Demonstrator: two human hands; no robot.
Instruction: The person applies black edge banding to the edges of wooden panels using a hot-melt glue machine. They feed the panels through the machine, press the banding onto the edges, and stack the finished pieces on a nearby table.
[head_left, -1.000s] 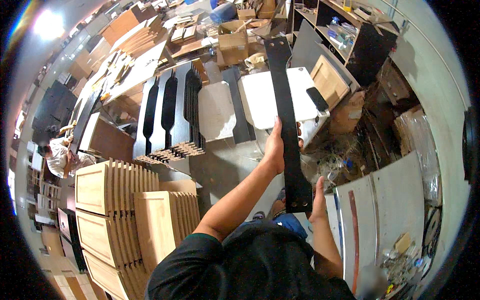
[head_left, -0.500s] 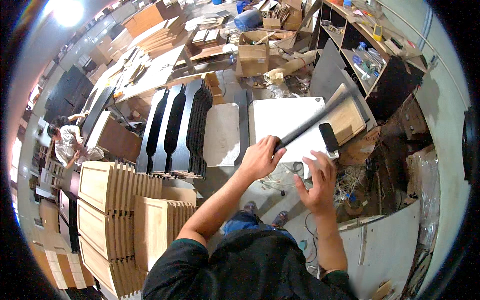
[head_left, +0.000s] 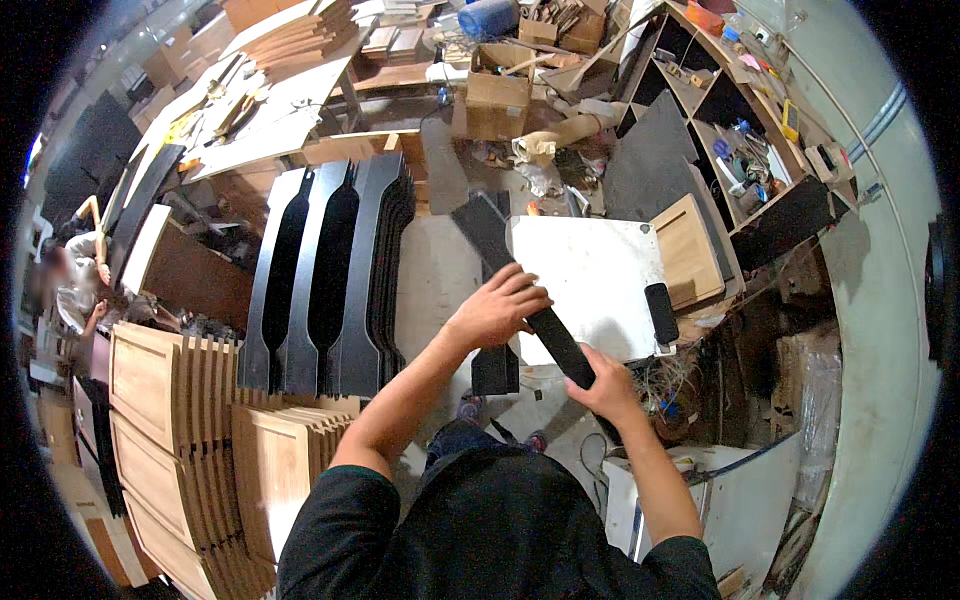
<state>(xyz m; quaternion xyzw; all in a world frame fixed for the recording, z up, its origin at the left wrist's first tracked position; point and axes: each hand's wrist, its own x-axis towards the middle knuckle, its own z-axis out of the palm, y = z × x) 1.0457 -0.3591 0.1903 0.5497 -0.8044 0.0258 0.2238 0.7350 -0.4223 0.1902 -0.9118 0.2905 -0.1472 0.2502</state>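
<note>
A long flat black board [head_left: 560, 348] slants across in front of me, its far end up and to the left. My left hand [head_left: 498, 308] is closed over its middle, fingers wrapped across the top. Around the near end my right hand [head_left: 604, 386] is closed, thumb along the edge. Under the held board, a second black board [head_left: 495, 372] lies lengthwise beside a white panel [head_left: 590, 265]. On the white panel's right edge rests a black rounded oblong object [head_left: 661, 312]; its kind is not clear.
Stacked black shaped panels [head_left: 378, 260] stand at left, with piled light wooden cabinet doors [head_left: 145, 375] nearer. A wooden door panel [head_left: 688, 250] leans at right by a cluttered shelf unit [head_left: 740, 130]. Behind is a cardboard box [head_left: 497, 105]. Another person [head_left: 78, 280] sits far left.
The black board has swung from pointing up-right to pointing up-left. My right hand, open and apart before, now grips its near end. The view has shifted slightly.
</note>
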